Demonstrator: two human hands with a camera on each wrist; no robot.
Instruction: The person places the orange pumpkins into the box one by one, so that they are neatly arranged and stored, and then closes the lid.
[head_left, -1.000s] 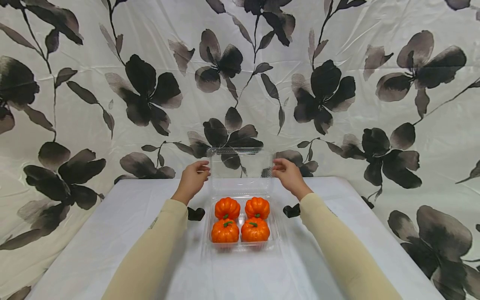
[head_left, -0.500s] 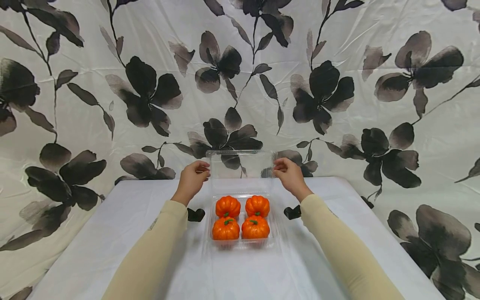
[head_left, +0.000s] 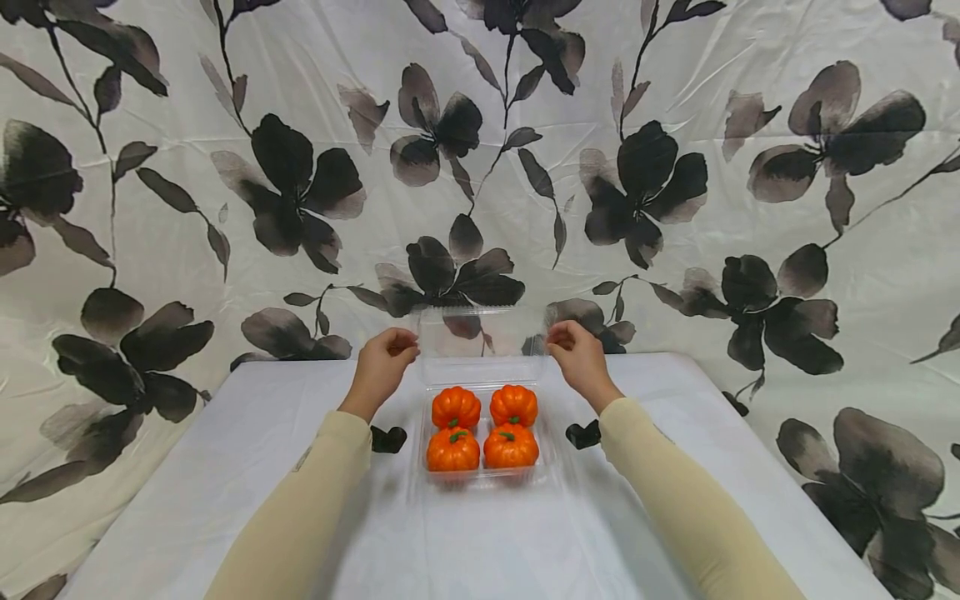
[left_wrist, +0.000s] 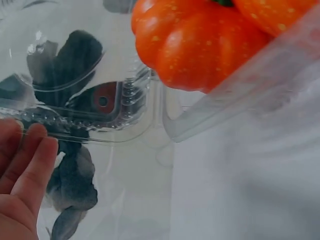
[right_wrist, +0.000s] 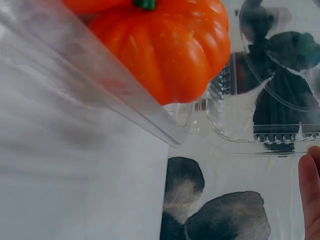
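Observation:
A clear plastic clamshell box (head_left: 483, 477) stands with its hinged lid (head_left: 483, 367) raised at the back. Several small orange pumpkins (head_left: 512, 447) with green stems sit in its base in two rows. My left hand (head_left: 384, 365) holds the lid's left edge; in the left wrist view its fingertips (left_wrist: 46, 145) lie at the ridged rim. At the opposite edge my right hand (head_left: 579, 360) pinches the lid between thumb and fingers. Only a fingertip (right_wrist: 309, 162) of that hand shows at the rim in the right wrist view.
The box rests on a table with a white cover (head_left: 480, 550). Behind it hangs a pale cloth (head_left: 525, 192) printed with dark flowers. A black wrist device (head_left: 388, 439) shows by the left cuff, another black device (head_left: 583, 434) by the right.
The lid's upper edge has come down a little while both hands keep to its sides. The base and its pumpkins have shifted slightly toward the back.

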